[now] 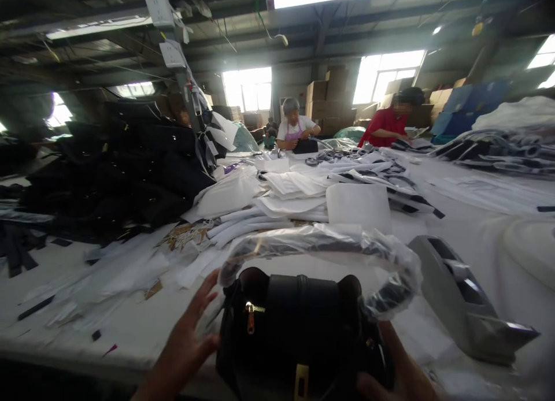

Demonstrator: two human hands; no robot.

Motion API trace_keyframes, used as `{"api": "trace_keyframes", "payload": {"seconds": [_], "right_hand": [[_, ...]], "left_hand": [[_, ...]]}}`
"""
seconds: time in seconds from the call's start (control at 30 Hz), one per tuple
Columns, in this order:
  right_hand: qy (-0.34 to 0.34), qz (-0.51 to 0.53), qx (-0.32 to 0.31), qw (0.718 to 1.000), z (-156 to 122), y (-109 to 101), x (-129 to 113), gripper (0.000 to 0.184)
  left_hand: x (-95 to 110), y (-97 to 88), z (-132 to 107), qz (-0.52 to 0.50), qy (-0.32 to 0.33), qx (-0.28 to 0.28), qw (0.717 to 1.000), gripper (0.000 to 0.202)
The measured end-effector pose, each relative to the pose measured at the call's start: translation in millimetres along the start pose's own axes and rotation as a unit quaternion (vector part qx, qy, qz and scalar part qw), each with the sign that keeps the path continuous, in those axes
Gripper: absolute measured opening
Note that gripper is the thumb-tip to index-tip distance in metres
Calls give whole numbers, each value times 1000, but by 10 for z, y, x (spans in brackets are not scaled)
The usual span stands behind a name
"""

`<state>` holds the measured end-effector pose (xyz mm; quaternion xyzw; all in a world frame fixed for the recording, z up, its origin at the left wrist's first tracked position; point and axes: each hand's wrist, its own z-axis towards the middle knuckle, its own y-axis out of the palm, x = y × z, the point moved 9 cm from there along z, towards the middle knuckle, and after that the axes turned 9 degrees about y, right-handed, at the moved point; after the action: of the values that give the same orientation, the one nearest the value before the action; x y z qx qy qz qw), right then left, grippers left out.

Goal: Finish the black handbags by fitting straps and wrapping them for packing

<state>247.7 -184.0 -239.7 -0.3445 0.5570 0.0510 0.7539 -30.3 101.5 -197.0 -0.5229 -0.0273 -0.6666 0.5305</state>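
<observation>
Head view, bottom centre: the handbag is held by the right hand and touched by the splayed left hand, whose closing seems needed.

Two bare hands at the frame's bottom edge
The left hand, lower left of centre, shows slim fingers and a bare forearm running off the lower edge. The right hand, lower right of centre, is mostly hidden, with only thumb and bare wrist visible.

Our left hand and right hand flank the black leather handbag; the grey tape dispenser lies rightward, stacked white sheets beyond.
</observation>
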Motion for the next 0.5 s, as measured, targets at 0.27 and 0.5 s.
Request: {"api": "trace_keyframes", "payload": {"seconds": [0.27,0.5], "right_hand": [[107,-47,-42,992,776,160,-189,79],[93,58,-147,983,1059,145,-342,56]], "left_hand": [[-46,581,473,-75,-106,-49,990,66],[-233,586,613,-63,-175,-113,976,66]]}}
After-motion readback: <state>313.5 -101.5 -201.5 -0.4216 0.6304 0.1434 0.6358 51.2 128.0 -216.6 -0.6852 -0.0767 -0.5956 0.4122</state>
